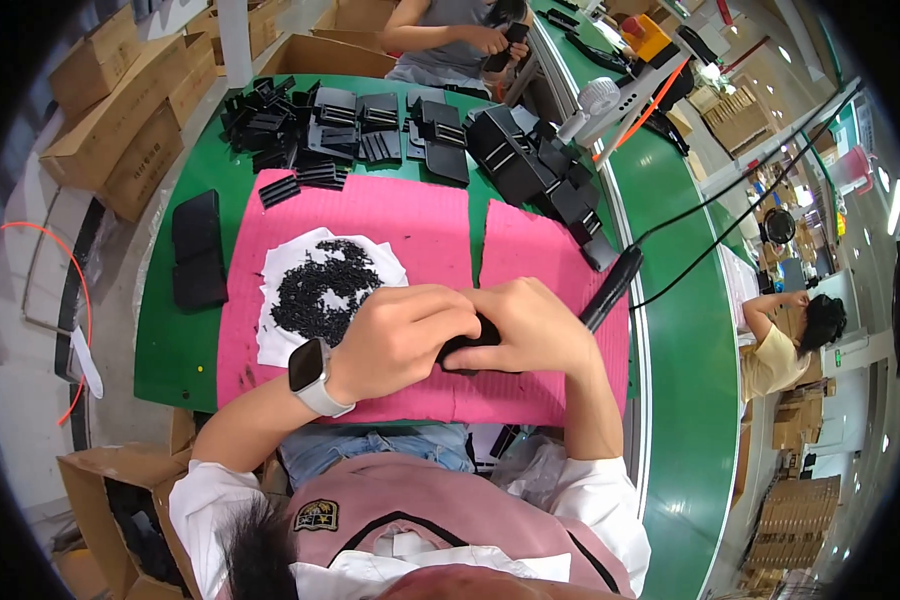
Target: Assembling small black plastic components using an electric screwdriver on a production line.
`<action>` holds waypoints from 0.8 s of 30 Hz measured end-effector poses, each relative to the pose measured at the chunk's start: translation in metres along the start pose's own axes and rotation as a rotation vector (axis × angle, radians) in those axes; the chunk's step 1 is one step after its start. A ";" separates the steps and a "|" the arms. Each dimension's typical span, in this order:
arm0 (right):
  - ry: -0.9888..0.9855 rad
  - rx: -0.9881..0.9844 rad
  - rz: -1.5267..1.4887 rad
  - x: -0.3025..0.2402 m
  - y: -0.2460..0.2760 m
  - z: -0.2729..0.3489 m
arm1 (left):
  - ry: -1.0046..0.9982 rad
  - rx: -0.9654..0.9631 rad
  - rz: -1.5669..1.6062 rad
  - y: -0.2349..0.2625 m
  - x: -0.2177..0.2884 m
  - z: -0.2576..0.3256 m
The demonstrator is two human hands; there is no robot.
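Over the pink mat [435, 235], both my hands meet at a black plastic part [487, 338]. My right hand [538, 325] wraps round it, with the thumb across its near side. Fingers curled, my left hand [400, 335] closes on the part's left side; its fingertips are partly hidden. Left of my hands, a heap of small black pieces [315, 295] lies on a white cloth [275, 345]. A black pen-shaped tool [615, 285] with a cable lies slanted just right of my right hand.
Black plastic parts [440, 140] crowd the far side of the green table [170, 350]. A black flat case [198, 250] lies at the left. Cardboard boxes [120, 120] stand beyond the left edge. A green conveyor [680, 330] runs along the right. A co-worker [450, 40] handles a black part ahead.
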State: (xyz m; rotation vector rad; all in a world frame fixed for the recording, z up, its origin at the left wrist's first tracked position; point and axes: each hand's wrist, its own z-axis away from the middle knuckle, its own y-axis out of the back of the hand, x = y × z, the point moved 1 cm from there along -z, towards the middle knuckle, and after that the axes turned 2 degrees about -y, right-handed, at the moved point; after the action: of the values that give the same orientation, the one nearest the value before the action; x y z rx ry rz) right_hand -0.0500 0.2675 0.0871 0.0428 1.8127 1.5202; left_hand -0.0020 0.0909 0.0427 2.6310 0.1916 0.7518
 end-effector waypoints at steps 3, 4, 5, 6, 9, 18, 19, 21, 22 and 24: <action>-0.033 0.146 0.002 -0.004 -0.002 -0.009 | 0.101 0.401 -0.197 0.018 0.008 -0.006; -0.083 0.223 -0.129 -0.011 0.000 -0.010 | 0.202 0.455 -0.174 0.028 0.003 0.000; -0.067 0.423 -0.257 -0.012 -0.007 -0.012 | 0.304 0.486 -0.180 0.032 -0.006 0.008; -0.026 0.588 -0.334 -0.016 -0.016 -0.021 | 0.376 0.460 0.026 0.027 -0.012 0.011; 0.136 0.654 -0.165 -0.015 -0.034 -0.035 | 0.608 0.324 0.684 0.006 -0.011 0.028; 0.301 0.251 -0.781 -0.036 -0.030 -0.029 | 0.789 0.571 0.401 0.078 0.038 0.071; 0.440 0.276 -0.676 -0.041 -0.025 -0.035 | 0.790 0.638 0.197 0.092 0.037 0.091; 0.289 0.333 -0.484 -0.034 -0.018 -0.042 | 0.885 1.380 0.148 0.151 0.028 0.170; 0.110 0.289 -0.457 -0.024 -0.013 -0.048 | 0.864 1.473 0.062 0.177 0.046 0.170; -0.055 0.502 -0.003 0.024 -0.012 -0.060 | 0.848 1.561 -0.013 0.229 0.059 0.212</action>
State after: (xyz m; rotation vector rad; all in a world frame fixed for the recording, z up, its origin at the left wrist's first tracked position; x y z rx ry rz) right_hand -0.0955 0.2261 0.0648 0.3189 2.1024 1.0177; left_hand 0.1656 -0.1750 -0.0007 3.1957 1.5526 2.3904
